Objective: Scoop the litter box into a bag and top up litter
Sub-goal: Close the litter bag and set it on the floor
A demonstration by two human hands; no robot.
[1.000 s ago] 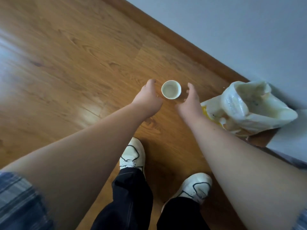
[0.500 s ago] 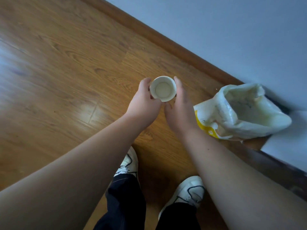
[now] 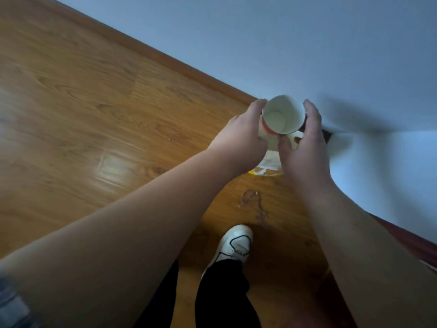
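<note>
At the top and right of the view, from about twelve to three o'clock, a plain pale blue-grey wall (image 3: 295, 43) fills the picture, and a brown wooden skirting board (image 3: 165, 60) runs along its foot. From about seven to eleven o'clock lies the glossy brown wooden laminate floor (image 3: 82, 114), with a bright patch of reflected light on it. The two bare forearms reach from the lower corners toward the centre-right. At six o'clock one white sneaker with dark lines (image 3: 235, 245) stands on the floor, under a black trouser leg (image 3: 222, 294). Just under the hands, toward five o'clock from them, a small part of a white plastic bag with yellow print (image 3: 269, 165) shows; the hands hide most of it. A little below it is a pale smudge on the floor (image 3: 251, 200).

The white paper cup with a red band (image 3: 282, 114) is held off the floor between both hands, its mouth tilted toward the camera. It looks empty, but the picture is blurred. The left hand (image 3: 238, 136) touches its nine o'clock side with curled fingers. The right hand (image 3: 305, 143) is at its three o'clock side, fingers half closed around the wall, thumb under the cup.
</note>
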